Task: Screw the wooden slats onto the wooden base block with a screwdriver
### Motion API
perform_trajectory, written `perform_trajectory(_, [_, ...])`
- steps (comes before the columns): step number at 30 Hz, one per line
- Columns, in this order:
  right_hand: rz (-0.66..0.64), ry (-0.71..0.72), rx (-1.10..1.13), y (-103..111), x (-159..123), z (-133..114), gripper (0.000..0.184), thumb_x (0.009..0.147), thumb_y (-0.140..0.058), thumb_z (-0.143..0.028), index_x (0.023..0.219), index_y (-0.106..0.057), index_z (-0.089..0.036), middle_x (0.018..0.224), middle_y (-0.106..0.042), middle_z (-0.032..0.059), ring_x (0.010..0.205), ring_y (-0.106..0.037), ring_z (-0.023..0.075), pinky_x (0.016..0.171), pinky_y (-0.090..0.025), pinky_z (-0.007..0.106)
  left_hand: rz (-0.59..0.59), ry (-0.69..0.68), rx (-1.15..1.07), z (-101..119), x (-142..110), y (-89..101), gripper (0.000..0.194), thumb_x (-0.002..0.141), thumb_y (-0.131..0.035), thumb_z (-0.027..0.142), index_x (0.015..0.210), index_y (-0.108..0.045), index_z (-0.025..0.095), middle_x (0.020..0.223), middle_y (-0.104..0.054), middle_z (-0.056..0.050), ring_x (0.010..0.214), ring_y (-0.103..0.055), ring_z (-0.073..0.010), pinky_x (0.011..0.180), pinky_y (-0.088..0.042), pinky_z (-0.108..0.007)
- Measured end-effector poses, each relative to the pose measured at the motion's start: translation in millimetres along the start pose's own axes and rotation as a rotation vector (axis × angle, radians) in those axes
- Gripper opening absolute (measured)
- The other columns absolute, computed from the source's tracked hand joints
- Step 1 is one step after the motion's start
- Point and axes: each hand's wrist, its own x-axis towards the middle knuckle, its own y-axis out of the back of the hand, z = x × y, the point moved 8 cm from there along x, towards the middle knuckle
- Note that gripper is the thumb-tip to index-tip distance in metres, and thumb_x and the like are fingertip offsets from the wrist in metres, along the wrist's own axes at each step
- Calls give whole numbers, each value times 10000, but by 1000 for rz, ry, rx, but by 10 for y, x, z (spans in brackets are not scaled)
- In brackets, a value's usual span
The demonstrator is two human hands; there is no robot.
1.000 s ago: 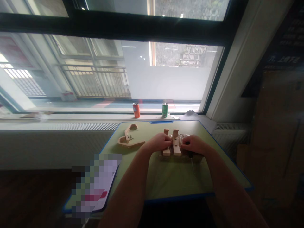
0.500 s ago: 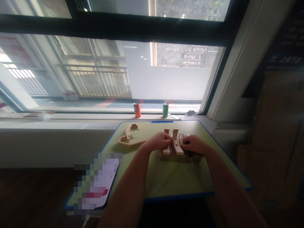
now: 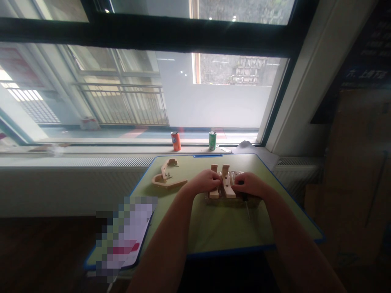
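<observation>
My left hand (image 3: 207, 181) reaches across a curved wooden piece (image 3: 214, 194), its fingers curled together. Whatever they pinch is hidden. Just right of its fingertips stands a second curved wooden piece (image 3: 227, 187) with dark holes along it. My right hand (image 3: 250, 184) is closed around the dark handle of a screwdriver (image 3: 247, 209), whose thin shaft points back toward me. Its fingertips are close to the second piece's right side. Beneath both hands lies a clear plastic tray or package (image 3: 224, 201), partly covered by them.
A bent wooden part (image 3: 169, 183) with small metal bits lies at the table's left. A blurred-out sheet or device (image 3: 134, 232) is at the near left corner of the green, blue-edged table (image 3: 220, 236). An orange can (image 3: 175, 141) and a green can (image 3: 212, 141) stand on the windowsill.
The view shifts very slightly. Both hands and the wooden pieces keep practically the same places.
</observation>
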Motion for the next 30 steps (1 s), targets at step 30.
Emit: perform_trajectory(30, [222, -166, 976, 145, -102, 108, 333, 736, -568, -359, 494, -428, -179, 469, -389, -35, 439, -336, 78, 432, -254, 236, 305, -20, -854, -85, 25, 222, 239, 724, -603, 203, 945, -620, 116, 835, -643, -59, 623, -566, -81, 543, -439, -208])
